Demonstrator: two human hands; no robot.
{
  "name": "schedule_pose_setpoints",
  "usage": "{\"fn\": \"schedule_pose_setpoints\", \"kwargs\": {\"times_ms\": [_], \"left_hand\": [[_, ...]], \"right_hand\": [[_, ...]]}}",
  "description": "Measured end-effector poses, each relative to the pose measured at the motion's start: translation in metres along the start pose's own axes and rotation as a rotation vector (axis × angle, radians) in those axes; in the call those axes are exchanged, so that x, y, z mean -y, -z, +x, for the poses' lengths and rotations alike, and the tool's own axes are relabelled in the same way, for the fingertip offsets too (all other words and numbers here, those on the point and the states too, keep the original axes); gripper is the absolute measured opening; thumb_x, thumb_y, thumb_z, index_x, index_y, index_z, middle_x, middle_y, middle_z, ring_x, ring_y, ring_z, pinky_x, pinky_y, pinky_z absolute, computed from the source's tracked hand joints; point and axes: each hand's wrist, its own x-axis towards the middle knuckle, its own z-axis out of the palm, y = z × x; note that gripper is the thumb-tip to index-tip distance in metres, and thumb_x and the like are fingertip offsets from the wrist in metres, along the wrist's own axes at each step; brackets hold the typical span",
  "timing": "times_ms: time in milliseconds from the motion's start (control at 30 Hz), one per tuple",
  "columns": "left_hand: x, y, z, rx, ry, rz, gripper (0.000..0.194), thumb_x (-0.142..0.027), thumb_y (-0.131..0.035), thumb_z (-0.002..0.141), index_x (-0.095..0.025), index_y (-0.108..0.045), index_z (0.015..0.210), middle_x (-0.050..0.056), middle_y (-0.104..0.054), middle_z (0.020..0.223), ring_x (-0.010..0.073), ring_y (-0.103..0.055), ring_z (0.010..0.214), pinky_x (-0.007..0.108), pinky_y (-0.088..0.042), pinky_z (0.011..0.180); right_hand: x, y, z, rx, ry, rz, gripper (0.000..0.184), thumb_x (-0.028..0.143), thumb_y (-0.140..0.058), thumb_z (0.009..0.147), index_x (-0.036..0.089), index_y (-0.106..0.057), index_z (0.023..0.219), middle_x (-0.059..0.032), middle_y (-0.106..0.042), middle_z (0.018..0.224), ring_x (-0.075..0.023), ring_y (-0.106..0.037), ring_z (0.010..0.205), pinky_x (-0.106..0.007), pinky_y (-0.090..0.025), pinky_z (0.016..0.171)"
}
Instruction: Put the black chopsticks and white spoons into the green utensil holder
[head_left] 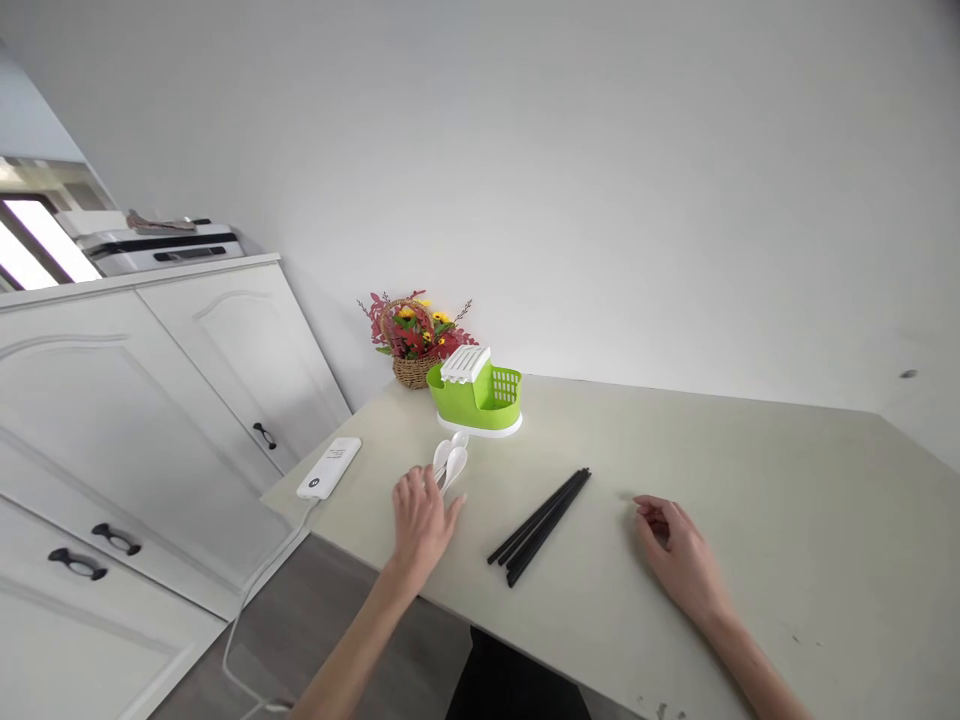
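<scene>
Several white spoons (455,464) lie in a small bunch on the table, bowls pointing away from me. My left hand (420,515) is over their handles, its thumb apart from the fingers; whether it touches them I cannot tell, as the handles are mostly hidden. Just beyond the spoons stands a green cutlery holder (459,405) with a white slotted top and a white base. A bundle of black chopsticks (541,525) lies slantwise between my hands. To the right of the chopsticks, my right hand (675,550) rests with loosely bent fingers and holds nothing.
Behind the holder is a wicker basket (412,373) of artificial flowers. A white power bank (330,468) lies near the table's left edge, its cable (262,575) hanging down. White cabinets (225,370) stand at the left, a wall at the back.
</scene>
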Motion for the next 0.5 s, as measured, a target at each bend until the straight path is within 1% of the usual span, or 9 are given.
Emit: {"fn": "schedule_pose_setpoints", "kwargs": {"times_ms": [67, 133, 200, 267, 300, 367, 433, 500], "left_hand": [[0.024, -0.018, -0.002, -0.008, 0.020, 0.012, 0.073, -0.062, -0.045, 0.099, 0.002, -0.055, 0.135, 0.030, -0.060, 0.129, 0.0425, -0.057, 0.117, 0.056, -0.045, 0.101], [0.035, -0.037, -0.003, 0.007, 0.029, 0.000, 0.078, -0.064, -0.041, 0.100, 0.003, -0.050, 0.141, 0.031, -0.055, 0.140, 0.0449, -0.052, 0.128, 0.059, -0.041, 0.107], [0.037, -0.052, 0.001, 0.026, 0.032, -0.013, 0.078, -0.062, -0.037, 0.102, 0.001, -0.045, 0.147, 0.030, -0.048, 0.150, 0.0458, -0.045, 0.138, 0.061, -0.036, 0.112], [0.033, -0.060, 0.008, 0.041, 0.030, -0.017, 0.076, -0.059, -0.036, 0.102, 0.000, -0.042, 0.149, 0.029, -0.044, 0.155, 0.0460, -0.039, 0.143, 0.062, -0.032, 0.115], [0.030, -0.061, 0.012, 0.047, 0.028, -0.017, 0.074, -0.058, -0.036, 0.103, -0.001, -0.043, 0.149, 0.029, -0.045, 0.155, 0.0457, -0.039, 0.143, 0.062, -0.032, 0.116], [0.023, -0.057, 0.022, 0.052, 0.022, -0.012, 0.069, -0.056, -0.037, 0.103, -0.002, -0.047, 0.145, 0.028, -0.050, 0.149, 0.0436, -0.044, 0.139, 0.059, -0.034, 0.114], [0.018, -0.049, 0.030, 0.060, 0.028, -0.001, 0.062, -0.053, -0.037, 0.104, -0.004, -0.053, 0.138, 0.026, -0.058, 0.138, 0.0398, -0.051, 0.128, 0.053, -0.039, 0.109], [0.014, -0.041, 0.036, 0.084, 0.047, 0.016, 0.057, -0.053, -0.038, 0.104, -0.005, -0.059, 0.126, 0.024, -0.062, 0.124, 0.0367, -0.056, 0.115, 0.048, -0.043, 0.101]], "right_hand": [[0.000, -0.001, 0.001, -0.001, 0.002, 0.007, 0.035, 0.049, -0.050, 0.092, 0.023, -0.064, 0.111, -0.0086, -0.068, 0.110, -0.0229, -0.067, 0.093, -0.037, -0.054, 0.078], [0.000, -0.002, 0.000, 0.000, 0.010, 0.007, 0.034, 0.048, -0.049, 0.093, 0.024, -0.064, 0.112, -0.0084, -0.068, 0.110, -0.0227, -0.067, 0.093, -0.037, -0.054, 0.077], [-0.001, -0.002, 0.000, 0.001, 0.022, 0.006, 0.034, 0.048, -0.049, 0.094, 0.024, -0.063, 0.113, -0.0083, -0.068, 0.110, -0.0226, -0.067, 0.093, -0.037, -0.054, 0.077], [-0.002, -0.002, -0.001, 0.005, 0.026, 0.003, 0.034, 0.047, -0.049, 0.094, 0.024, -0.063, 0.114, -0.0080, -0.068, 0.111, -0.0224, -0.067, 0.093, -0.037, -0.054, 0.077], [-0.002, -0.001, -0.001, 0.007, 0.024, 0.002, 0.034, 0.047, -0.050, 0.094, 0.024, -0.063, 0.114, -0.0080, -0.068, 0.111, -0.0224, -0.067, 0.093, -0.037, -0.054, 0.077], [-0.002, -0.001, -0.001, 0.009, 0.018, -0.001, 0.033, 0.047, -0.050, 0.094, 0.024, -0.063, 0.113, -0.0081, -0.068, 0.110, -0.0225, -0.067, 0.093, -0.037, -0.054, 0.076], [-0.001, 0.000, -0.002, 0.009, 0.017, -0.003, 0.033, 0.048, -0.050, 0.094, 0.024, -0.063, 0.112, -0.0085, -0.068, 0.110, -0.0228, -0.067, 0.093, -0.037, -0.053, 0.077], [-0.001, 0.000, -0.001, 0.009, 0.020, -0.010, 0.033, 0.048, -0.050, 0.094, 0.024, -0.063, 0.113, -0.0088, -0.068, 0.110, -0.0230, -0.067, 0.093, -0.037, -0.053, 0.077]]}}
